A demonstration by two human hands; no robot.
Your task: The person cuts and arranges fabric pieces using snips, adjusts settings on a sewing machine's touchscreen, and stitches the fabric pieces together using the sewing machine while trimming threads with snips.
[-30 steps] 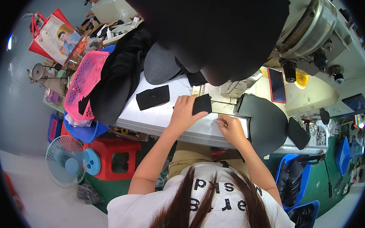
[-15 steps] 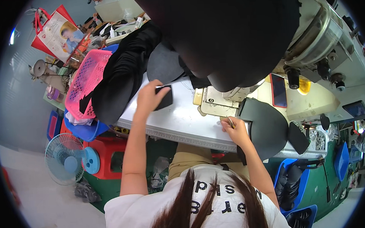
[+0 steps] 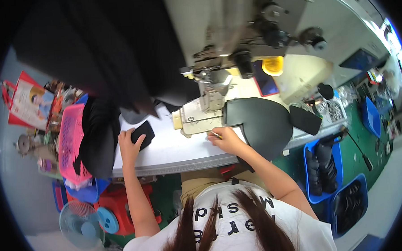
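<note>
Over on the left of the white sewing table (image 3: 166, 156), my left hand (image 3: 130, 147) grips a small black fabric piece (image 3: 146, 134), thumb laid over its near edge. My right hand (image 3: 228, 141) is closed around a slim yellowish tool (image 3: 215, 134), mostly hidden by the fingers. It rests just in front of the sewing machine's pale bed (image 3: 200, 118). Right of the needle area lies a large rounded black panel (image 3: 266, 125), partly behind my right hand and forearm. Beyond it is a smaller black piece (image 3: 305, 119).
A pink basket (image 3: 71, 135) stands at the left, with a black fabric pile (image 3: 101, 143) beside it. Large dark material (image 3: 117, 48) blocks the upper left. A phone with a red edge (image 3: 266, 81) lies behind the machine. Blue bins (image 3: 337, 160) sit on the floor at right.
The view has shifted, showing more of the machine. My left hand has come down toward the table's left side, now gripping the small black piece. My right hand stays near the machine with the tool.
</note>
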